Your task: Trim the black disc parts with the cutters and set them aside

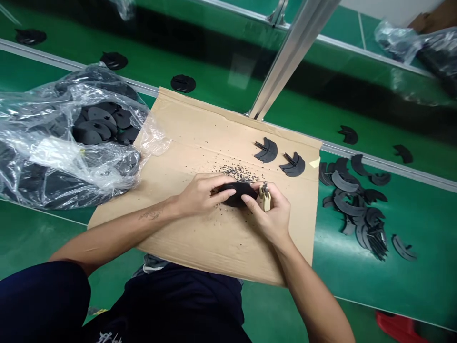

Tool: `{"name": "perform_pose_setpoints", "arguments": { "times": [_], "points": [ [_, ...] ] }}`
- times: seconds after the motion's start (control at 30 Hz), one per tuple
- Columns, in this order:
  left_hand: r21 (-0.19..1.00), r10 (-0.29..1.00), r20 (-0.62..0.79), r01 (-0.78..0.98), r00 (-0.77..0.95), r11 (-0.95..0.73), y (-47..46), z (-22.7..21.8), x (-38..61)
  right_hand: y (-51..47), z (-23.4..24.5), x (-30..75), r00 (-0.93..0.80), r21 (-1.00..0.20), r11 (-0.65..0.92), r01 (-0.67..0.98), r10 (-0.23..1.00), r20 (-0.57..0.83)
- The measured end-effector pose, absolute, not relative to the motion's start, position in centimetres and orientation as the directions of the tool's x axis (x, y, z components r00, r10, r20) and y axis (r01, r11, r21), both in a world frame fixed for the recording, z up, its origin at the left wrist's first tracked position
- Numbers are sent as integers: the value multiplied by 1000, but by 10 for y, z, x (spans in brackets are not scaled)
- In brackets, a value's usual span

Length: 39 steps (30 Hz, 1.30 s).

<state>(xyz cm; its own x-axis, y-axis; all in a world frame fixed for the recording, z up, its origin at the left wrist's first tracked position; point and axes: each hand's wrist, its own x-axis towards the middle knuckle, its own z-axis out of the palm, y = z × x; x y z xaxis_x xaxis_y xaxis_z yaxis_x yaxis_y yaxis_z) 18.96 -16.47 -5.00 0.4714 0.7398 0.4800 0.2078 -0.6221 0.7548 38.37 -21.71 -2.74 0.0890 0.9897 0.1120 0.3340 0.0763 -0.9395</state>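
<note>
Cardboard leaves room between disc and its near edge.

Small-parts workshop, probably a factory finishing station. The setting is indicated by a long green work surface bounded by metal rails, with a slanting metal post rising from the rail. Beyond lies a glossy green strip bearing several spaced dark parts; whether it is a conveyor cannot be told. Production in quantity is shown by a clear plastic bag of flat black pieces at left and a heap of curved black parts at right. Between them, a cardboard sheet serves as a mat, strewn with tiny black scraps near a beige-handled hand tool.
</note>
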Motion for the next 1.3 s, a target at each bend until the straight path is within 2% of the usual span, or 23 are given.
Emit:
{"name": "perform_pose_setpoints", "arguments": {
  "times": [0.1, 0.27, 0.37, 0.73, 0.93, 1.07, 1.3],
  "points": [
    [697, 673, 543, 178, 501, -695, -165, -49, 188, -217, -30, 386, 39, -896, 197, 398, 972, 231],
    [809, 730, 494, 57, 471, -585, -164, -43, 188, -220, -34, 385, -18, -824, 392, 409, 906, 422],
    [804, 711, 536, -19, 455, -594, -163, -40, 188, -220, -35, 383, -41, -792, 466, 395, 870, 491],
    [696, 618, 630, 12, 471, -718, -164, -34, 183, -222, -33, 381, -78, -811, 432, 395, 895, 438],
    [698, 636, 623, 43, 455, -715, -167, -30, 181, -222, -34, 380, -98, -838, 413, 356, 909, 406],
    [684, 607, 614, 43, 504, -728, -166, -31, 180, -221, -35, 381, -102, -829, 438, 347, 897, 431],
    [713, 669, 581, 106, 464, -693, -171, -30, 181, -220, -34, 380, -127, -839, 432, 331, 901, 414]
  ]
}}
